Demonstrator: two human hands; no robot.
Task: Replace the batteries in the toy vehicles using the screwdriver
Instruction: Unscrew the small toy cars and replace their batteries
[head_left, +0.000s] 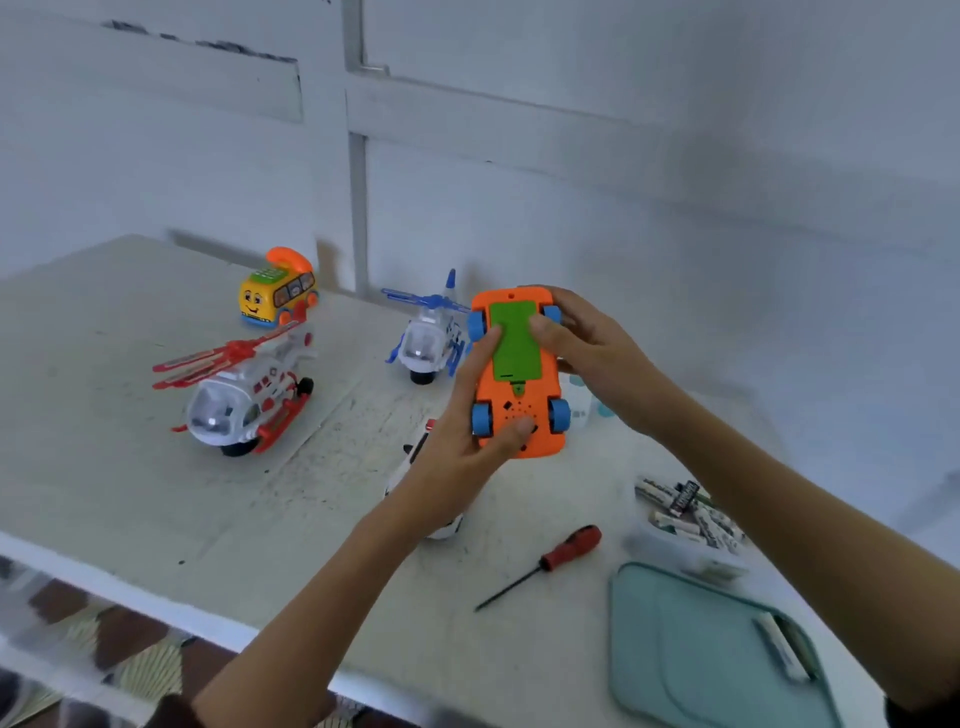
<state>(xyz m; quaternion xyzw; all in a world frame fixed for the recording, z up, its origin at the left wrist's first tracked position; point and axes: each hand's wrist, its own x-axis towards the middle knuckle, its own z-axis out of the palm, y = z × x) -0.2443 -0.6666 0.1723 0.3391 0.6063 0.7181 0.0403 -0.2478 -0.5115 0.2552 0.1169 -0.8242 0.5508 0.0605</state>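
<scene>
Both hands hold an orange toy car (519, 410) upside down above the counter (130, 499): the left hand (457, 447) grips its near end, the right hand (587, 353) its far end, thumb on the green battery cover (511, 340). The red-handled screwdriver (550, 564) lies on the counter beside a tub of batteries (685, 512).

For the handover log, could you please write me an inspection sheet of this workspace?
Surface: white table, scuffed and speckled.
Job's things: orange toy car held underside up, green cover in place; screwdriver lying free; batteries in a clear tub.
Clutter: red helicopter, blue helicopter, yellow bus, teal tray; a white toy partly hidden under the arm.
Grips: left hand and right hand both hold the car.
Cables: nothing seen.
Surroundings: white wall, patterned floor.
</scene>
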